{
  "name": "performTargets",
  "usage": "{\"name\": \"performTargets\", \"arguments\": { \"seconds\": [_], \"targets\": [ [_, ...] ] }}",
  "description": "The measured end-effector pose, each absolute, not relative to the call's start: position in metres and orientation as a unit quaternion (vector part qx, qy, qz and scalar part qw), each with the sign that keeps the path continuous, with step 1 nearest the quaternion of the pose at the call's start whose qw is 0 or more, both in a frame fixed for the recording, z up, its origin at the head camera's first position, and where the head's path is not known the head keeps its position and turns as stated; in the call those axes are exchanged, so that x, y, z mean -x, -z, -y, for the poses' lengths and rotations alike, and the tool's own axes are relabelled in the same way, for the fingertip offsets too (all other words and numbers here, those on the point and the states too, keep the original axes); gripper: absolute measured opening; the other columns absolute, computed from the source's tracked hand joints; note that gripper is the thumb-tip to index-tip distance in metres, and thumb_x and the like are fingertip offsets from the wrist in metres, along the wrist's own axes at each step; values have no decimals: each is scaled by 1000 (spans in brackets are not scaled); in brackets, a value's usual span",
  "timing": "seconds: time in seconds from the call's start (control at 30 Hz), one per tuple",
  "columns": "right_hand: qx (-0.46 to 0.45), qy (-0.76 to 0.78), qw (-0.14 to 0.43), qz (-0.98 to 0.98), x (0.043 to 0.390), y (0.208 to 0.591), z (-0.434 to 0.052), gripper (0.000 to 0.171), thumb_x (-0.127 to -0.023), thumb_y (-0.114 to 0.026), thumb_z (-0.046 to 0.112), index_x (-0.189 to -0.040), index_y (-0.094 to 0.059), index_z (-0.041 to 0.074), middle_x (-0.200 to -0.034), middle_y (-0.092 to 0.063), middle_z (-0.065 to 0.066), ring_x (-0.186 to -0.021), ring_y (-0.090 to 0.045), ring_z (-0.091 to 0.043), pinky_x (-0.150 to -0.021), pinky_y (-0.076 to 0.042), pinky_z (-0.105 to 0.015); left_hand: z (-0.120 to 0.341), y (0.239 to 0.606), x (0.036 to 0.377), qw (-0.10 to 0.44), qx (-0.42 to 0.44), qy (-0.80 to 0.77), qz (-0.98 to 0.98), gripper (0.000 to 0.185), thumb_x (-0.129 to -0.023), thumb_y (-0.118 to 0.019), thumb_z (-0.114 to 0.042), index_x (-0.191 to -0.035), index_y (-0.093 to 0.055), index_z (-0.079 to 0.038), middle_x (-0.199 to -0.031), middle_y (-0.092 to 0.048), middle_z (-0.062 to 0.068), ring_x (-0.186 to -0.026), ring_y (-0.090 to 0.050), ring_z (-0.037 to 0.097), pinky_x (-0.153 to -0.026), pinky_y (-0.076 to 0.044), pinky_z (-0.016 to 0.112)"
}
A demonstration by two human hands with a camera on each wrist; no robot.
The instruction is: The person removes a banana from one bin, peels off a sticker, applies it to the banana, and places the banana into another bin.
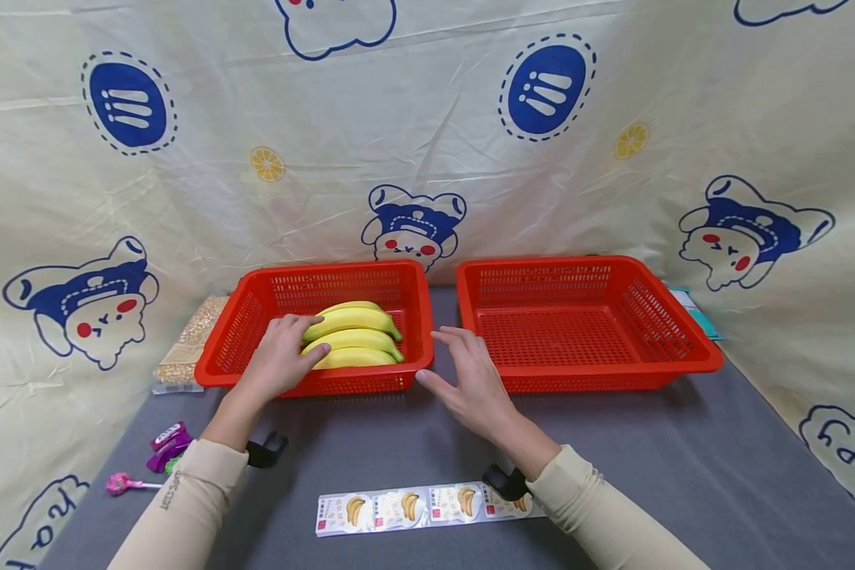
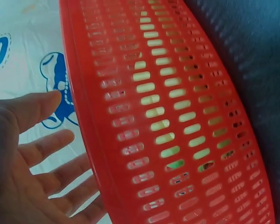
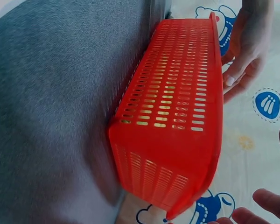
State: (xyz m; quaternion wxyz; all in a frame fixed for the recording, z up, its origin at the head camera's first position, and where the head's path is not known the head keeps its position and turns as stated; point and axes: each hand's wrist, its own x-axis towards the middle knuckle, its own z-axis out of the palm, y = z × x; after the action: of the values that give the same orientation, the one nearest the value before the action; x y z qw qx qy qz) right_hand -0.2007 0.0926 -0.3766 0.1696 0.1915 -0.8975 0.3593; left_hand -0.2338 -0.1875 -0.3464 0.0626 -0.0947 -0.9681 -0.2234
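A bunch of yellow bananas (image 1: 356, 339) lies in the left red basket (image 1: 349, 382). My left hand (image 1: 292, 348) reaches over that basket's front rim, and its straight fingers touch the left end of the bananas. In the left wrist view its palm and spread fingers (image 2: 42, 154) lie open beside the basket's slotted wall (image 2: 177, 116). My right hand (image 1: 459, 364) hovers open at the basket's front right corner, apart from the bananas. The right wrist view shows the basket's corner (image 3: 177, 112), my left hand (image 3: 245, 51) at its far rim, and my right fingertips (image 3: 270, 203) at the frame's edge.
A second red basket (image 1: 598, 378) stands empty to the right. A strip of banana-printed packets (image 1: 413, 507) lies on the grey mat near me. A bag of pale kernels (image 1: 188, 340), purple wrappers (image 1: 167, 445) and a pink lollipop (image 1: 123, 483) lie at left. Printed cloth walls surround the table.
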Motion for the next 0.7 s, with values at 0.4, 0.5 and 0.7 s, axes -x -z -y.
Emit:
{"name": "performTargets", "arguments": {
  "seconds": [0.4,0.5,0.7],
  "targets": [
    [-143,-389,80,906,220,385,-73,68,-82,-71,35,-139,-41,12,-143,-39,-8,-129,-41,-26,-100,-44,-47,195,346,265,-80,79,257,960,55,-87,-65,-28,-134,-48,-7,-133,-51,23,-121,-49,39,-98,-43,51],
    [-140,-391,74,907,224,387,-71,69,-82,-70,35,-140,-41,11,-145,-37,-8,-130,-40,-26,-101,-43,-47,197,348,272,-104,81,257,957,54,-86,-66,-28,-134,-49,-7,-132,-53,23,-119,-51,38,-98,-43,50],
    [-133,-395,67,906,231,391,-70,67,-83,-70,36,-139,-42,11,-146,-36,-7,-131,-40,-26,-102,-42,-47,199,354,282,-132,92,248,955,51,-85,-67,-27,-131,-54,-9,-126,-56,23,-112,-54,35,-94,-46,47]
  ]
}}
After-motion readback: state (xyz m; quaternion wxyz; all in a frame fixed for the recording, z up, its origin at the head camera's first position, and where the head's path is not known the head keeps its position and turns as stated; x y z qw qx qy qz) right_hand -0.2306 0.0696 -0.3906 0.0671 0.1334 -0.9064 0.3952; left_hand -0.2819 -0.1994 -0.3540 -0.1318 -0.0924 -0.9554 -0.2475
